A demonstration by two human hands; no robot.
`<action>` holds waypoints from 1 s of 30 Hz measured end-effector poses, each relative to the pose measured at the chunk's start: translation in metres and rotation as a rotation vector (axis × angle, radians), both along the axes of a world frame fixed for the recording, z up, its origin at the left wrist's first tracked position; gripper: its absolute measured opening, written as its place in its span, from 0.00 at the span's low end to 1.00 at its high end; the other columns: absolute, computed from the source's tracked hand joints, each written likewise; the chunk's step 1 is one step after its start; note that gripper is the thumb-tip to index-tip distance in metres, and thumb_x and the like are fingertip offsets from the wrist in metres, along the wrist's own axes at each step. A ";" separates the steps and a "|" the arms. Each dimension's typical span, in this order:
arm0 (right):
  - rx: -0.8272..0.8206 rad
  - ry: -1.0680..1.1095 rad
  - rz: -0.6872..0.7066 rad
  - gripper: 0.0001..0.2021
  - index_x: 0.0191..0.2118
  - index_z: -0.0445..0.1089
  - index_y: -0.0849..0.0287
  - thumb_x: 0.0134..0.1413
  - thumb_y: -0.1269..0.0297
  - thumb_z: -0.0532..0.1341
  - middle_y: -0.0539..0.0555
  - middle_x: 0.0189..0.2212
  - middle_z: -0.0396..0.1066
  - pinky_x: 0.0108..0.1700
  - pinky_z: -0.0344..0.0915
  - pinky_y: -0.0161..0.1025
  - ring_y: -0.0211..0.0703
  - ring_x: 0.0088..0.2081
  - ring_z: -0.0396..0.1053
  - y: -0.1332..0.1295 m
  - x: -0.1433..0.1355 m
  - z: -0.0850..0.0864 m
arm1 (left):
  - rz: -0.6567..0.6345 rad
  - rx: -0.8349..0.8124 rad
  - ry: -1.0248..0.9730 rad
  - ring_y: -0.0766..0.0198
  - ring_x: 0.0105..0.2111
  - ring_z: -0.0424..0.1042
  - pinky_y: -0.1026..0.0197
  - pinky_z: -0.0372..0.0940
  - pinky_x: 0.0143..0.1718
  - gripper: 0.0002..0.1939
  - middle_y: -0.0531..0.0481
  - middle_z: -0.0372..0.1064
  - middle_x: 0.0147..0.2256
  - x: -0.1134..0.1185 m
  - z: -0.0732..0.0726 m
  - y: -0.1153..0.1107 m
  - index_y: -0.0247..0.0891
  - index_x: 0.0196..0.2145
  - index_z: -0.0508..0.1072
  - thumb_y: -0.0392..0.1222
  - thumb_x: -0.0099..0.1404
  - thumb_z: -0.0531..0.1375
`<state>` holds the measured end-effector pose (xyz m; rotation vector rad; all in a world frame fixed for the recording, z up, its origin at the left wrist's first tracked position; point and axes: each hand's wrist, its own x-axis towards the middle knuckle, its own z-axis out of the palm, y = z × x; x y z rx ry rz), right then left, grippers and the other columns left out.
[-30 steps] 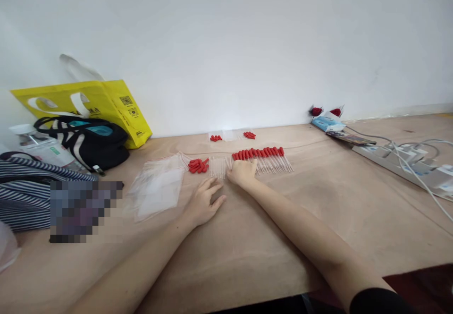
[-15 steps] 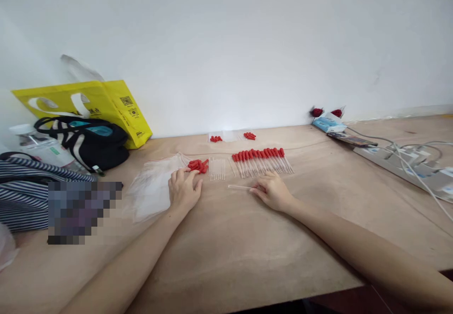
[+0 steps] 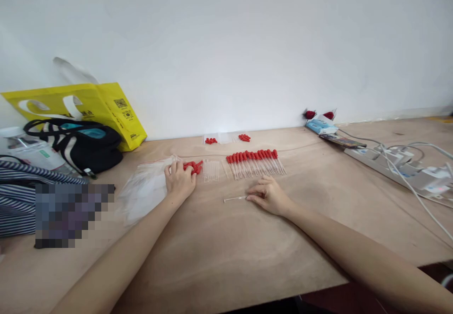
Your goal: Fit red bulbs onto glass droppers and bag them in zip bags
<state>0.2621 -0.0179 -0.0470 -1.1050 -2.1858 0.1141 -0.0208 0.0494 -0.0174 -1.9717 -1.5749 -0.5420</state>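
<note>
Left hand [image 3: 180,179], grip unclear, has shifted over red caps [image 3: 197,166] beside bags [image 3: 144,190]; right hand [image 3: 269,198] pinches tube [image 3: 233,199].

The table [image 3: 212,252] carries red bulbs [image 3: 197,167], clear tubes [image 3: 211,170] and red-topped droppers [image 3: 252,156] (neatly rowed).

A person's bare arms reach across a pale wooden table [image 3: 212,257] toward a white wall [image 3: 226,54]. The left hand [image 3: 180,179] rests its fingers at a loose pile of red rubber bulbs [image 3: 193,167], beside clear plastic bags [image 3: 141,191]; its grasp cannot be made out. The right hand [image 3: 269,196] pinches one thin clear tube [image 3: 234,199], pointing left. Between and beyond the hands lie a short row of bare tubes [image 3: 211,170] and, to its right, a longer row of red-capped tubes [image 3: 253,163]. A yellow bag [image 3: 120,115] stands far left; a white power strip [image 3: 389,167] lies right.
</note>
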 end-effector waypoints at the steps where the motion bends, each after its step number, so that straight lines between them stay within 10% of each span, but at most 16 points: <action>1: 0.003 -0.004 -0.002 0.08 0.33 0.73 0.55 0.49 0.58 0.60 0.50 0.22 0.67 0.34 0.54 0.37 0.38 0.28 0.59 0.000 0.000 0.001 | -0.005 0.005 -0.003 0.48 0.43 0.58 0.47 0.50 0.46 0.07 0.39 0.64 0.41 -0.001 -0.001 0.001 0.35 0.29 0.74 0.39 0.55 0.56; 9: 0.004 0.001 0.031 0.08 0.34 0.73 0.55 0.50 0.59 0.60 0.51 0.23 0.67 0.35 0.55 0.38 0.39 0.29 0.59 0.000 -0.001 0.003 | -0.146 0.089 -0.059 0.49 0.40 0.62 0.47 0.54 0.43 0.06 0.40 0.67 0.37 0.005 0.007 -0.028 0.34 0.28 0.72 0.36 0.53 0.55; 16: 0.014 -0.033 0.075 0.11 0.39 0.73 0.54 0.51 0.59 0.59 0.54 0.29 0.67 0.37 0.57 0.39 0.41 0.33 0.59 -0.002 -0.003 0.006 | -0.525 -0.234 -0.109 0.57 0.33 0.65 0.53 0.60 0.37 0.05 0.47 0.68 0.29 0.030 0.001 -0.077 0.36 0.28 0.68 0.35 0.55 0.53; 30: 0.039 -0.097 0.059 0.09 0.36 0.73 0.54 0.54 0.62 0.56 0.54 0.38 0.69 0.42 0.57 0.41 0.42 0.40 0.62 -0.001 -0.023 0.002 | -0.693 -0.393 -0.258 0.56 0.50 0.64 0.48 0.61 0.50 0.13 0.45 0.70 0.45 0.030 -0.019 -0.064 0.37 0.41 0.73 0.39 0.64 0.50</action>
